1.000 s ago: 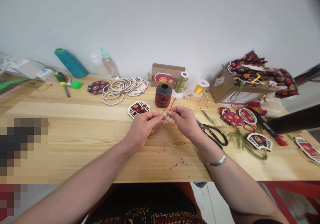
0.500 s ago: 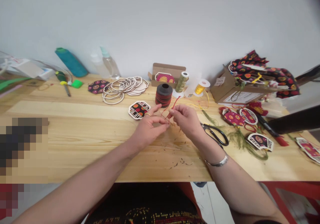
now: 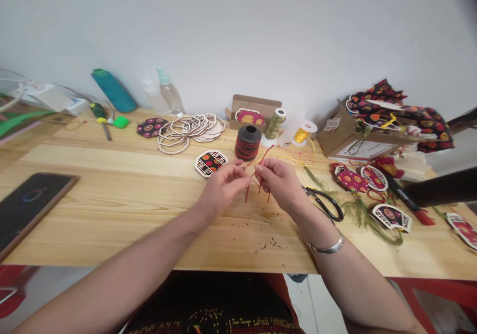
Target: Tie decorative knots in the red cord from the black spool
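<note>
A thin red cord (image 3: 266,153) runs between my two hands over the middle of the table, its loose ends hanging below my fingers. My left hand (image 3: 225,187) pinches it from the left, thumb and fingertips together. From the right, my right hand (image 3: 278,179) grips the cord between thumb and bent forefinger; a short end sticks up above them. Just behind my hands stands a dark spool wound with red thread (image 3: 248,143). An octagonal patterned ornament (image 3: 210,163) lies beside my left hand. Black-handled scissors (image 3: 324,202) lie partly hidden by my right wrist.
Pale wooden frames (image 3: 190,131) are piled at the back left. Green (image 3: 276,124) and yellow thread spools (image 3: 303,132) stand behind my hands. A cardboard box (image 3: 335,130) with patterned cloth is at right, near tasselled ornaments (image 3: 391,217). A phone (image 3: 33,207) lies at left.
My left fingers, spread and reaching before, have drawn in and closed on the red cord. My right hand keeps its pinch. The view has shifted slightly, moving things rightward.
</note>
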